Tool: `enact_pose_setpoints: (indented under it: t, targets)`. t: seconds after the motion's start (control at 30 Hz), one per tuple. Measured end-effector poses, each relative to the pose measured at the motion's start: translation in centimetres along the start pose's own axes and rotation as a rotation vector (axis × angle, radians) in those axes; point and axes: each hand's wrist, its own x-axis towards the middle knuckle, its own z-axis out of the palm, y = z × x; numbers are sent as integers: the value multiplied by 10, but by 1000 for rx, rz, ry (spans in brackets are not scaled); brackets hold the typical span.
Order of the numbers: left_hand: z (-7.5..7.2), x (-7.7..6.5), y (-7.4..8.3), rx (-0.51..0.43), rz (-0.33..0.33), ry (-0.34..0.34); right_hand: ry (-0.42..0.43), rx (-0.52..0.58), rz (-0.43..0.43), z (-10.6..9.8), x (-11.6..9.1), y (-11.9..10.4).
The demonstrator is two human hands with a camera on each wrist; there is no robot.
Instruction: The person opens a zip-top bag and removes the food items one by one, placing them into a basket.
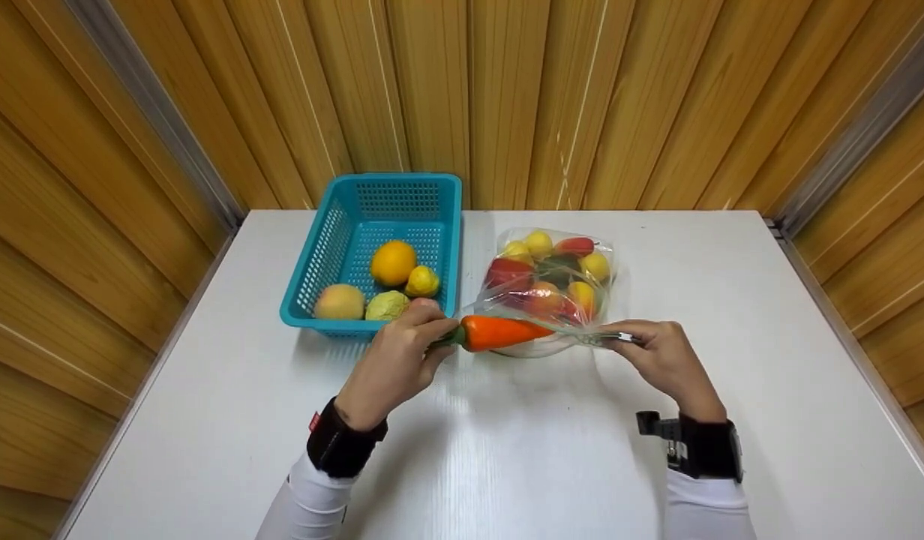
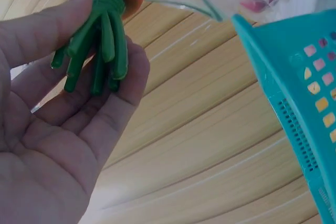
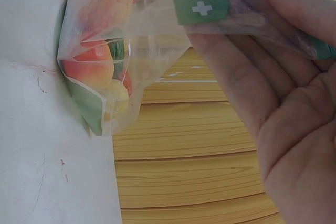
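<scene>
Carrot: the orange carrot (image 1: 503, 332) was held level above the near part of the bag, its tip pointing right, at the bag's opening; how far inside, I could not tell.
Left hand: the left hand (image 1: 398, 360) had its fingers clamped on the green stalks of the carrot, beside the near right corner of the basket.
Right hand: the right hand (image 1: 664, 356) pinched the edge of the bag between thumb and fingers.
Bag: the clear bag (image 3: 157, 30) lay on the table (image 1: 507, 457), with red, yellow and green produce inside.
Basket: the blue basket (image 1: 453, 247) stood on the left, holding an orange (image 1: 393, 262), a peach (image 1: 340, 302) and others.
</scene>
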Motion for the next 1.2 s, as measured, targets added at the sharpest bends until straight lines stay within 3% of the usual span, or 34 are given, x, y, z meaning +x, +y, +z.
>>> enact_pose_setpoints:
  t: [0.57,0.77,1.2]
  targets:
    - [-40,-10,-24,-161,-82,14,-19,-8,21,-1,-1,-1]
    - [-48,-7,-33,-150,-110,111,-5,-18,0,0,-1,0]
    - [-54,13,-54,-173,-337,321,-14,-13,3,1,0,-1]
